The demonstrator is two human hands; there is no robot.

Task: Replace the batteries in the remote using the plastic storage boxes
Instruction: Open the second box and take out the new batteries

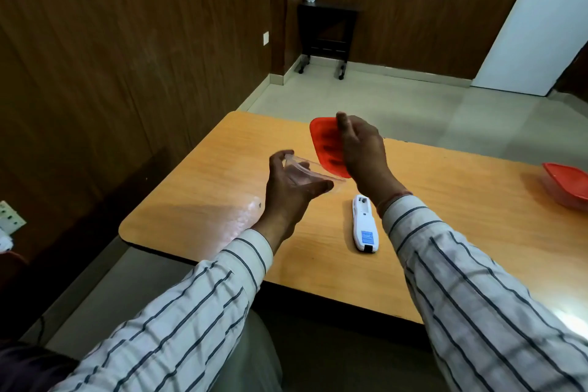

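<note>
Fingers of left hand [286, 188] grip clear box [313, 173]; right hand [362, 149] clasps red lid [327, 145].

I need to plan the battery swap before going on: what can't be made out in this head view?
- Clear box contents: the left hand and blur hide them.
- Lid: partly behind the right hand.
- Remote bay: too small to tell whether cells are in it.
- Second box: cut off by the right edge; its contents can't be seen.
</note>
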